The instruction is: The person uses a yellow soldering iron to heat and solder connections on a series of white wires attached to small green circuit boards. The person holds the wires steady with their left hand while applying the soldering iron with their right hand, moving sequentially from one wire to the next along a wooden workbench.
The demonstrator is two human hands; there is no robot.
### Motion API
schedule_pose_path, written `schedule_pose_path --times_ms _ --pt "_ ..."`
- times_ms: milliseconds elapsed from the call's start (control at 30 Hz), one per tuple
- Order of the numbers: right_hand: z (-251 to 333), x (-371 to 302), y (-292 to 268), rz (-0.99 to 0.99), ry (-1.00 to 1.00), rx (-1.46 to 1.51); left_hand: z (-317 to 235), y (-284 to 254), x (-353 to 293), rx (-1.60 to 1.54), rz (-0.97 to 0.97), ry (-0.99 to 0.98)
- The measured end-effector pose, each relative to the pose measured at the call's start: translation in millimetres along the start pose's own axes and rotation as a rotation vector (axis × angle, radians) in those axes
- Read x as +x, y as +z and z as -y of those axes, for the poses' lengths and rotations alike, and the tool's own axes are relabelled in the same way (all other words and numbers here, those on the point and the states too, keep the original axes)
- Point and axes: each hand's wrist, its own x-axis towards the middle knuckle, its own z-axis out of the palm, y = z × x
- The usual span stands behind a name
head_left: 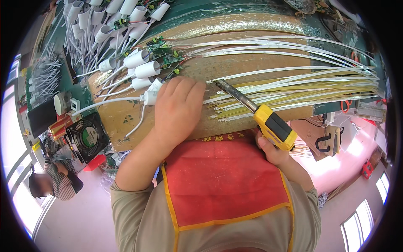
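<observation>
My right hand [273, 150] is closed on the handle of a yellow-and-black soldering iron [275, 126]. Its dark metal barrel slants up and left, the tip close to the end of a white LED strip [243, 74]. My left hand [178, 107] curls over a white plastic sleeve [150, 97] with a white cable trailing left. My fingers hide most of that sleeve and whatever sits under them. Just beyond the left hand lie several white sleeves [147, 70] with cables and green circuit boards [158, 51]. More strips, white and yellowish, spread to the right.
A brown board [252, 29] covers the work table. More white sleeves [103, 33] pile up at the far left. A black fan [86, 138] stands at the left edge. Orange-handled scissors [346, 106] lie at the right. Another person [58, 180] sits at the lower left.
</observation>
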Motion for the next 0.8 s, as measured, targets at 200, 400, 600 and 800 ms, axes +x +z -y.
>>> schedule_pose_path --times_ms 200,400,600,800 --pt "-0.8 0.5 -0.3 0.011 -0.015 0.01 -1.0 -1.1 0.0 -0.03 0.023 -0.016" --pt "0.1 -1.0 -0.4 -0.003 0.02 -0.018 -0.6 0.5 -0.2 -0.013 0.028 -0.004" --pt "0.3 -0.9 -1.9 0.013 0.01 -0.051 0.4 4.2 -2.3 0.013 0.046 0.01" --pt "2.7 2.9 -1.4 0.068 -0.08 -0.098 -1.0 2.5 0.1 0.041 0.076 0.016"
